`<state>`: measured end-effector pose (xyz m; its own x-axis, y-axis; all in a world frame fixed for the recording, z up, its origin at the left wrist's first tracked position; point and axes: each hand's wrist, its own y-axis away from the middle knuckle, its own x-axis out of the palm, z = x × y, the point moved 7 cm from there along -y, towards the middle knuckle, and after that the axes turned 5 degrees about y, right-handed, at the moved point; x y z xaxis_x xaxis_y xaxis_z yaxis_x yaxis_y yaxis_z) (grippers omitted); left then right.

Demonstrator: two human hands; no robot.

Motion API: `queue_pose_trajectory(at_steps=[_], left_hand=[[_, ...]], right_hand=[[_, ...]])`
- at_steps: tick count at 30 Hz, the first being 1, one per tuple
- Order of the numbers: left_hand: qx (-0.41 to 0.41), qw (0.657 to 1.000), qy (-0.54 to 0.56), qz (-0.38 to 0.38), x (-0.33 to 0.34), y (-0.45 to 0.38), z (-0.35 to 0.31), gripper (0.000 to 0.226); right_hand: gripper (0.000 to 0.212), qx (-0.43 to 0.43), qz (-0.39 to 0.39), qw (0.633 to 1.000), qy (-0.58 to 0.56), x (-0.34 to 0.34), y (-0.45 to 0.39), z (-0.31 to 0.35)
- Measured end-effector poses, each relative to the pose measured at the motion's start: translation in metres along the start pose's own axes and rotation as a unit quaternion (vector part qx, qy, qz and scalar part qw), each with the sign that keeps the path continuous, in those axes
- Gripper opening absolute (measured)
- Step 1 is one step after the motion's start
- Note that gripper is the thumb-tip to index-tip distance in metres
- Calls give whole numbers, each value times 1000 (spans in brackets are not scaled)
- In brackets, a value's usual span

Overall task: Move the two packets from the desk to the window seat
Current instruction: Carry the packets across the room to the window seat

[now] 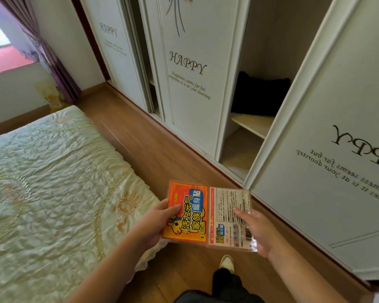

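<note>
Orange plastic packet [185, 212] with blue and yellow print and a cartoon figure: held face up in left hand [153, 224], thumb pressed on its printed front, fingers hidden beneath. Carried in the air over the wooden floor [153, 149], just beside the bed corner.

White clear-wrapped packet [230, 217] with small black text and a barcode: held back side up in right hand [255, 228], thumb on top, fingers closed under its right edge. Long edge touching or slightly overlapping the orange packet; which one lies on top cannot be told.

Bed [53, 182] with crinkled pale yellow-green cover and orange embroidered motifs: left of the hands.

White sliding wardrobe doors [190, 84] lettered "HAPPY": along the right wall, one section open onto pale wooden shelves [252, 124] with a dark folded item [260, 95] on the upper one.

Red window seat [4, 60]: far upper left, beside a purple gathered curtain [53, 62], well apart from both packets.

Light shoe [227, 262] and dark trouser leg: low centre, on the floor.
</note>
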<state>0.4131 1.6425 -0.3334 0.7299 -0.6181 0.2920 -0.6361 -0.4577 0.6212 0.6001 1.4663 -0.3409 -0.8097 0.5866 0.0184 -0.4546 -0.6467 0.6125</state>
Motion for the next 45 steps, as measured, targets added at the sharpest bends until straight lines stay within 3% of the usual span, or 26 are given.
queue_pose_trajectory(at_steps=[10,16,30,45], left_hand=[[39,998,2,-44,44,-92,-84,23],[54,994,32,-85,32,-124,-115,22],[87,980,136,-119,-72,-217,-205,23],[123,966,166,-157,-178,-295,-322,29]], right_hand=[[35,3,64,997,-41,-52,-111,97],[37,6,85,996,-22,-53,-161,139],[18,3,99,991,86,48,-302,254],[20,-6,163,984,72,131,-436,372]])
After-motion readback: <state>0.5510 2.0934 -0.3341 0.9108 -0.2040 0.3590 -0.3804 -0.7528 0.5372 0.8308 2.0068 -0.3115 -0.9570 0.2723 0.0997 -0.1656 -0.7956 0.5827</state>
